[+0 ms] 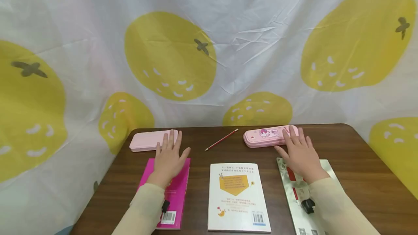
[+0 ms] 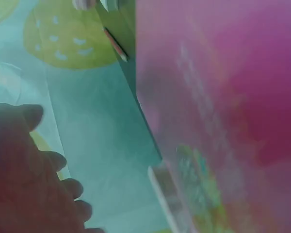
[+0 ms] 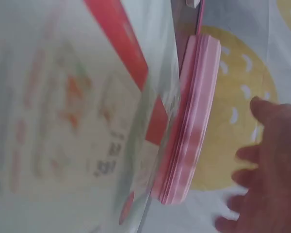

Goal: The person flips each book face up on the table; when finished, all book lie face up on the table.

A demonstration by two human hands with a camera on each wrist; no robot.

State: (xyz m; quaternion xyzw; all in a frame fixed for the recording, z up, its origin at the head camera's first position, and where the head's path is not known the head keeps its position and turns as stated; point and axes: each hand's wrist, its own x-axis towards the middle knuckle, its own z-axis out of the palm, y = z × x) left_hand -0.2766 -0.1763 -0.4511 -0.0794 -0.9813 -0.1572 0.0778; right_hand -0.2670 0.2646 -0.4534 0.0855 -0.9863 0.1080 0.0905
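My left hand (image 1: 168,160) is over the far part of a magenta book (image 1: 173,195), its fingers spread and its fingertips overlapping a plain pink pencil case (image 1: 147,140) in the head view. My right hand (image 1: 300,155) hovers likewise over a pale green book (image 1: 302,206), fingers spread, nearest to a pink pencil case with a rabbit print (image 1: 267,135). Neither hand holds anything. Each wrist view shows a gap between the fingers and the things below: the magenta book (image 2: 218,97) on the left, the pencil case (image 3: 194,126) on the right.
A white book (image 1: 238,206) with an orange patch lies between the two arms. Beyond it a red pencil (image 1: 222,139) lies slantwise between the pencil cases. The brown table (image 1: 202,191) ends at a hanging lemon-print cloth (image 1: 235,53).
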